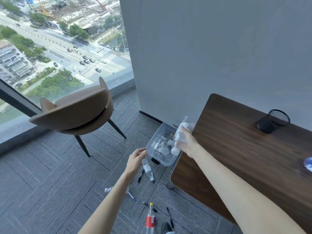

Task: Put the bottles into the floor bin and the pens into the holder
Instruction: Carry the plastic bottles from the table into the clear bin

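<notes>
Now we look down at a grey carpet with a clear bin (166,163) standing at about twelve o'clock from our feet, pushed against the wall and just left of the desk (244,157). Our right hand (188,142) grips a clear bottle (181,134) around its middle, tilted with the white cap end low over the bin's right edge. Inside the bin lie several other clear bottles, blurred together.

Our left hand (135,160) hangs at about eleven o'clock, fingers loosely curled and holding nothing, just short of the bin's left corner. Right below it a small bottle (148,169) lies on the carpet, with a black pen (140,176) beside it. Nearer us, at six o'clock, a red-labelled bottle (150,218) with a yellow cap lies flat, and black pens (170,217) rest on either side of it. A blue-tipped pen (131,196) sits just right of our left forearm, and another clear bottle (108,189) pokes out on the forearm's left.

On the desk, at two o'clock, the black mesh holder (273,121) stands near the wall. A blurred blue thing (308,163) shows at three o'clock on the desk edge; we cannot tell what it is. A tan chair (74,112) stands at ten o'clock by the window.
</notes>
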Tool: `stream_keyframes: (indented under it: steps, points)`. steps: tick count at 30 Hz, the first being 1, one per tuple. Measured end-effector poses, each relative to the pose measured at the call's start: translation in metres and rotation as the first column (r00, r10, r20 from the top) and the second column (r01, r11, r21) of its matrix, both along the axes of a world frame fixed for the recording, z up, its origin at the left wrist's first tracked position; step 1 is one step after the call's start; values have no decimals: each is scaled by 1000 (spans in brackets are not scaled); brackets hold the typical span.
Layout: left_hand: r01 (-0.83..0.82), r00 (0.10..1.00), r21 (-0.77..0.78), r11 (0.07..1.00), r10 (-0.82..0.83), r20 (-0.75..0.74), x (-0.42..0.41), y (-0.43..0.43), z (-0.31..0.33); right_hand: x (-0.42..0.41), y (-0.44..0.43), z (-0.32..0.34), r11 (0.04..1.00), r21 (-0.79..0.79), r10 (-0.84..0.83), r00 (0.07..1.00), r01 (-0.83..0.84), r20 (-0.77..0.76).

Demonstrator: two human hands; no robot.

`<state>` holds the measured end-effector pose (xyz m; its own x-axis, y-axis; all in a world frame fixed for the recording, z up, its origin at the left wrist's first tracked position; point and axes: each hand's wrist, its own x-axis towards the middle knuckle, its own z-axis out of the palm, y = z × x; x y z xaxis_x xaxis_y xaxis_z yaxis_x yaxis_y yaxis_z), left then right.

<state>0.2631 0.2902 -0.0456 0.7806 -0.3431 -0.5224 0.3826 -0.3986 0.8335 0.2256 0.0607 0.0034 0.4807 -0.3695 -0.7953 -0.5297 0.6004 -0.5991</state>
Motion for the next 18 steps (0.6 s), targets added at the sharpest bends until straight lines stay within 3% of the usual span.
stream_keyframes:
  steps: [5, 11, 18]
  points:
    - [-10, 1000, -9, 1000, 10, 16, -1, 5, 1, 25, -5, 12, 990, -117, 61, 991, -75, -116]
    - [13, 1000, -21, 1000, -13, 3, -9, -2, -1, -7, 12, -13, 940, -327, 50, 988, -95, -143]
    - [92, 996, -77, 993, -94, -13, -24, -36, 9, -68, 6, -41, 962, -259, 64, 994, -84, -83]
